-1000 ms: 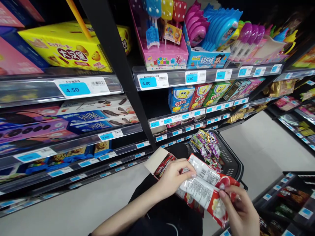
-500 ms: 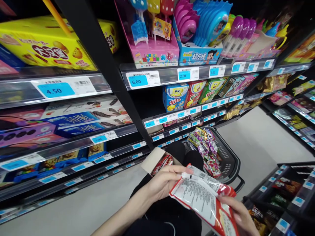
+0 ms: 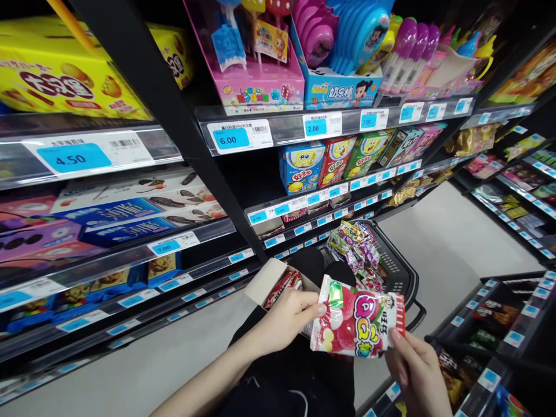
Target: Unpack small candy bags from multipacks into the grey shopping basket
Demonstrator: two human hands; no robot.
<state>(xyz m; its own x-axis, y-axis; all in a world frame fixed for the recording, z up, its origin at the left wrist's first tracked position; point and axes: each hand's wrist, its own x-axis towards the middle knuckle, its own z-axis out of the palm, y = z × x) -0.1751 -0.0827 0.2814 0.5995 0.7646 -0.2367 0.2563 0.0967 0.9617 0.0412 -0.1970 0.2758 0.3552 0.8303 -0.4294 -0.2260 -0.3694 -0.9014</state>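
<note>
A red and white candy packet (image 3: 343,324) with large colourful lettering is stretched between my hands, printed front facing up. My left hand (image 3: 293,318) pinches its left end between thumb and fingers. At the packet's right end, my right hand (image 3: 412,365) grips the red-striped edge with the thumb on top. Behind my left hand a small open cardboard box (image 3: 264,281) holds red packets (image 3: 284,286). Beyond the packet, a dark plastic basket (image 3: 402,272) contains several colourful candy packets (image 3: 354,246); the held packet hides part of it.
Shelves with price labels (image 3: 228,139) run along the left, bearing yellow snack boxes (image 3: 65,75), blue biscuit boxes (image 3: 125,214) and toy candies (image 3: 317,40). A low rack (image 3: 490,347) stands close on the right. Pale floor (image 3: 447,226) stretches ahead.
The packet has been turned from its text-covered back to its printed front. Both hands still hold it. The view has shifted slightly.
</note>
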